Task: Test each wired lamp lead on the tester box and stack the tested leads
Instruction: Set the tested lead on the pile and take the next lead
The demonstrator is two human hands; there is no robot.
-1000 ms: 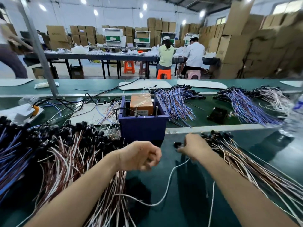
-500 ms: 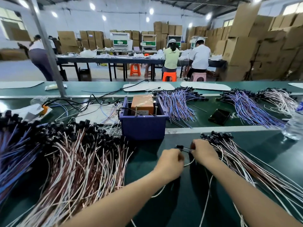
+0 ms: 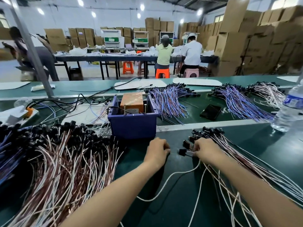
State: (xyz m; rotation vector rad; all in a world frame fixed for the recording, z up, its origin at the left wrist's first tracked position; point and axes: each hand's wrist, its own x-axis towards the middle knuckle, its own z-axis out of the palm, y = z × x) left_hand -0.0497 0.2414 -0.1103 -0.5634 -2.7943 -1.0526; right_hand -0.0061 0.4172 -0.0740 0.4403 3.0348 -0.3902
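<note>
Cardboard boxes [image 3: 232, 40] stacked along white wall [image 3: 65, 18]; ceiling lights [image 3: 142, 7] on; orange stools [image 3: 162, 73].

View: one camera, worn on the person's head.
Faces: forward and a bit down, across the green bench [image 3: 249, 145].
Near: left hand [image 3: 157, 149] and right hand [image 3: 207, 150] are close, low in the middle.
Far: the room's back wall is at the top.
Lens: wide, so the edges bend.

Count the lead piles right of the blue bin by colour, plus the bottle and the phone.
Blue piles: 2
Pale pile: 1
Red-white pile: 1
Bottle: 1
Phone: 1
Total: 6
</note>
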